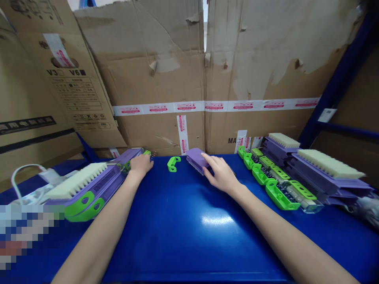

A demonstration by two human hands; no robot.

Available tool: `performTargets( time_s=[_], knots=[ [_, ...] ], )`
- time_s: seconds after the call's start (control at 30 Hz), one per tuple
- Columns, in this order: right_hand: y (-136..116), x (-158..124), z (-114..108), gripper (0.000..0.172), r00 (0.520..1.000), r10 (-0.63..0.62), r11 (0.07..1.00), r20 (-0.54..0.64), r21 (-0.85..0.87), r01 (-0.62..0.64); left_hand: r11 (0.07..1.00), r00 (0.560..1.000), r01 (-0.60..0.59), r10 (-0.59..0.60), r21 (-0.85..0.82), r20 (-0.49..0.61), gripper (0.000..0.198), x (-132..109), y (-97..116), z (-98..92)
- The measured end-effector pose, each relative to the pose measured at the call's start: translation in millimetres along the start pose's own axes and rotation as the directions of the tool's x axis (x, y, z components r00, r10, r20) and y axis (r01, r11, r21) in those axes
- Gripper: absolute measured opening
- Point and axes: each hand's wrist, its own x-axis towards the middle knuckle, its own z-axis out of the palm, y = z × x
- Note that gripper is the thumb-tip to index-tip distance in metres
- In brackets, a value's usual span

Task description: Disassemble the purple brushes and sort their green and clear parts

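My left hand reaches to the far left of the blue table, its fingers curled on a small green part at the end of a long purple brush unit with white bristles and green end caps. My right hand rests on a small purple block near the table's back edge, fingers laid over its right side. A loose green clip lies between the two hands.
Several purple brush units and a row of green parts are stacked at the right. Large cardboard boxes wall off the back and left. A white cable lies far left. A blue rack post stands right.
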Motion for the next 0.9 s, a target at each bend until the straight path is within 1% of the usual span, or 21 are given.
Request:
performTargets(
  time_s=[0.13, 0.17, 0.2, 0.23, 0.27, 0.33, 0.37, 0.4, 0.47, 0.53, 0.57, 0.63, 0.67, 0.73, 0.83, 0.9],
  knots=[
    [0, 0, 1, 0.046, 1.000, -0.001, 1.000, -0.002, -0.005, 0.001, 0.996, 0.996, -0.014, 0.022, 0.088, -0.090, 0.039, -4, 4, -4.3],
    [0, 0, 1, 0.045, 1.000, 0.000, 1.000, 0.000, -0.008, 0.000, 0.995, 0.991, -0.044, 0.055, 0.095, -0.119, 0.039, -7, 7, -7.0],
    [0, 0, 2, 0.045, 1.000, 0.000, 1.000, 0.003, -0.011, 0.000, 0.990, 0.983, -0.101, 0.114, 0.097, -0.146, 0.039, -9, 10, -10.1],
    [0, 0, 1, 0.045, 1.000, 0.001, 1.000, 0.006, -0.014, -0.001, 0.979, 0.966, -0.181, 0.195, 0.093, -0.172, 0.039, -12, 14, -13.6],
    [0, 0, 1, 0.045, 1.000, 0.002, 1.000, 0.008, -0.016, -0.002, 0.957, 0.937, -0.278, 0.290, 0.086, -0.193, 0.038, -15, 18, -17.0],
    [0, 0, 1, 0.045, 1.000, 0.005, 1.000, 0.013, -0.017, -0.005, 0.884, 0.859, -0.461, 0.465, 0.072, -0.214, 0.038, -22, 27, -22.8],
    [0, 0, 0, 0.045, 1.000, 0.007, 1.000, 0.015, -0.017, -0.007, 0.846, 0.822, -0.529, 0.531, 0.070, -0.209, 0.037, -25, 31, -24.9],
    [0, 0, 0, 0.045, 1.000, 0.008, 1.000, 0.016, -0.016, -0.008, 0.813, 0.792, -0.579, 0.580, 0.070, -0.190, 0.036, -28, 35, -26.3],
    [0, -1, -1, 0.045, 1.000, 0.008, 1.000, 0.021, -0.017, -0.008, 0.760, 0.749, -0.646, 0.649, 0.073, -0.136, 0.035, -31, 41, -26.8],
    [0, -1, -1, 0.045, 1.000, 0.008, 1.000, 0.021, -0.016, -0.008, 0.728, 0.721, -0.680, 0.686, 0.086, -0.102, 0.031, -32, 44, -24.8],
    [0, -1, -2, 0.045, 1.000, 0.007, 1.000, 0.020, -0.014, -0.007, 0.722, 0.715, -0.685, 0.692, 0.100, -0.098, 0.028, -31, 45, -23.1],
    [0, 0, -1, 0.045, 1.000, 0.006, 1.000, 0.019, -0.009, -0.006, 0.728, 0.720, -0.673, 0.685, 0.128, -0.107, 0.024, -28, 44, -18.7],
    [0, 0, -1, 0.045, 1.000, 0.006, 1.000, 0.020, -0.008, -0.006, 0.742, 0.733, -0.656, 0.670, 0.138, -0.117, 0.024, -26, 42, -16.2],
    [0, 0, -1, 0.045, 1.000, 0.007, 1.000, 0.024, -0.011, -0.007, 0.790, 0.778, -0.596, 0.613, 0.146, -0.139, 0.029, -20, 36, -10.6],
    [0, 0, 0, 0.046, 1.000, 0.009, 1.000, 0.025, -0.012, -0.009, 0.874, 0.860, -0.466, 0.484, 0.136, -0.161, 0.035, -14, 25, -2.9],
    [1, 0, 0, 0.046, 1.000, 0.008, 1.000, 0.023, -0.009, -0.008, 0.913, 0.900, -0.388, 0.404, 0.121, -0.165, 0.037, -11, 17, 0.5]
  ],
)
